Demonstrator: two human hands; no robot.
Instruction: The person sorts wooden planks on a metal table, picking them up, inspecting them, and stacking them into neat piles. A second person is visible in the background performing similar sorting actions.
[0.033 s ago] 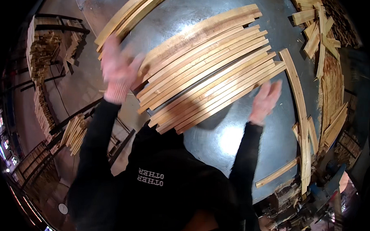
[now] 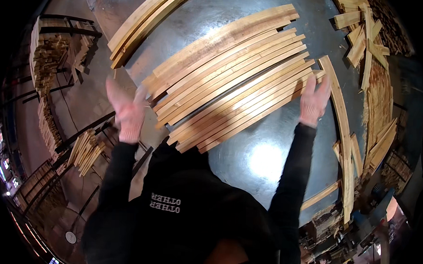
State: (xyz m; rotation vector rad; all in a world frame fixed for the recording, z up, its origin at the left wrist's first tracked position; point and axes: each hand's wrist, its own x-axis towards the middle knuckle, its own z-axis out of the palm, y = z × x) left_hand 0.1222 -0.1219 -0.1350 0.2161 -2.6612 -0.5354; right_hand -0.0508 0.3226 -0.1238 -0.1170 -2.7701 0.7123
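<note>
Wide passage: bare metal tabletop point(image 2: 233, 167) on near-right side of slat row point(image 2: 234, 77). Second open lane beyond row, bounded by paired long boards point(image 2: 140, 27) at its far left. Only slim slit splits row itself. Right of row, curving-looking board point(image 2: 342, 122) bars way; right hand point(image 2: 314, 100) crowds row's right end. Hood point(image 2: 182, 160) blocks near-left side.
</note>
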